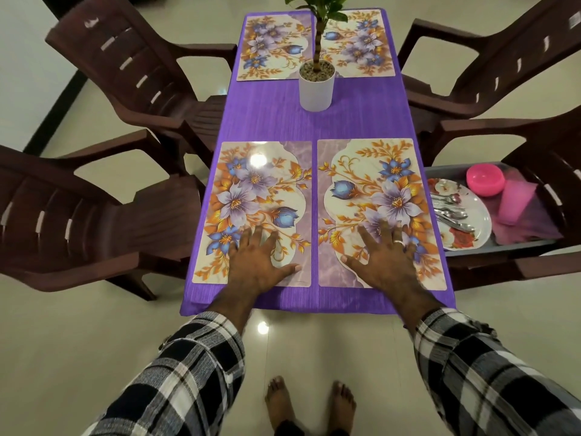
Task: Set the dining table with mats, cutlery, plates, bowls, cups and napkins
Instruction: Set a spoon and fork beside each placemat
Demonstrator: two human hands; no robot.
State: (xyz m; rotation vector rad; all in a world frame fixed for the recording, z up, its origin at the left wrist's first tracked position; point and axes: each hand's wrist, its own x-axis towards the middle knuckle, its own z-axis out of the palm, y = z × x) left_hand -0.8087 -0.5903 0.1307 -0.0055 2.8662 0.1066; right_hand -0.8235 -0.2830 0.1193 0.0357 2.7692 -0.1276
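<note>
Several floral mats lie on the purple table (276,127). My left hand (256,259) rests flat, fingers spread, on the near left mat (251,196). On the near right mat (377,171) my right hand (382,258) lies flat too, holding nothing. Two more mats lie at the far end, the far left mat (270,45) and the far right mat (361,42). To the right, a grey tray (503,247) on a chair carries a floral plate (478,215), cutlery (452,212), a pink bowl (485,180), a pink cup (515,202) and pink napkins (531,231).
A white pot with a plant (316,86) stands mid-table between the mat pairs. Brown plastic chairs (103,67) flank both long sides; another chair (63,209) is near left. My bare feet (309,404) stand on the tiled floor at the table's near end.
</note>
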